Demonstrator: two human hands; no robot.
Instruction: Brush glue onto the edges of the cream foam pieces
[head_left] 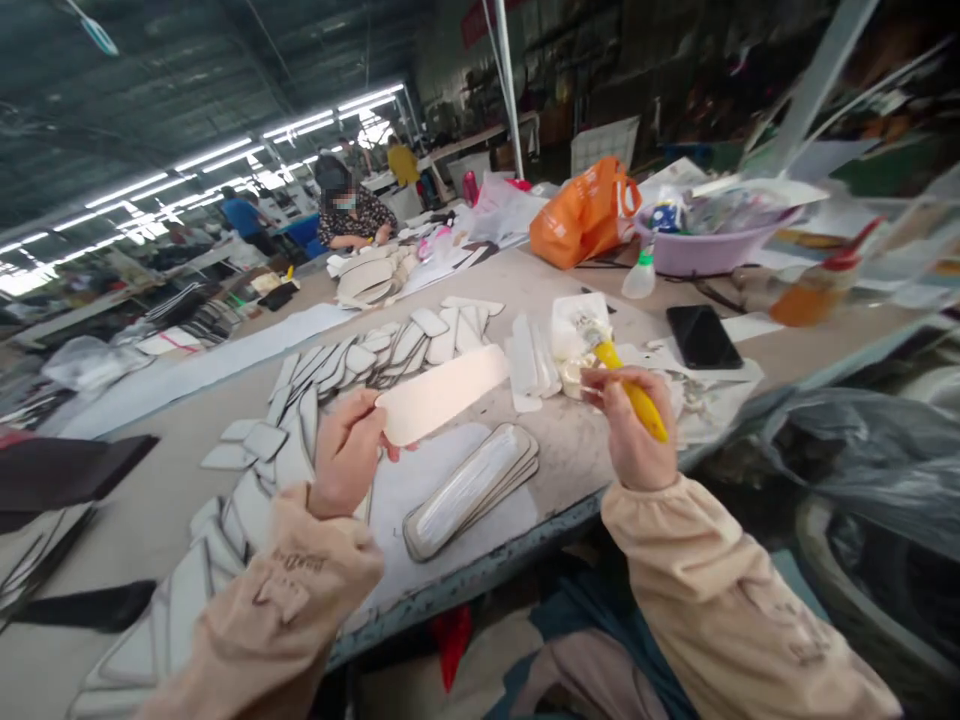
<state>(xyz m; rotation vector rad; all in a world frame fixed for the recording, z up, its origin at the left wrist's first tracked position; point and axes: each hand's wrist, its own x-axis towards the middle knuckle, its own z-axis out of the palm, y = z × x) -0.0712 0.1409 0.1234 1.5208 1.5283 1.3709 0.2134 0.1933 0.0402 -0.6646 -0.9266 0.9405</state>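
Note:
My left hand point(346, 450) is closed on one end of a long pale flat strip point(442, 392) and holds it level above the table. My right hand point(628, 428) grips a yellow-handled brush point(634, 388), bristles pointing towards a white tub of glue point(577, 322) just beyond it. Below the strip lies a stack of rounded oblong pieces point(471, 488) on a white sheet point(420, 490). Both sleeves are beige.
Many grey-edged flat pieces point(360, 362) fan out across the worktable point(187, 450). A black phone point(703, 336), an orange bag point(585, 212), a lilac basin point(705, 248) and a squeeze bottle point(821, 285) stand at the right. Another person point(349, 208) works at the far end.

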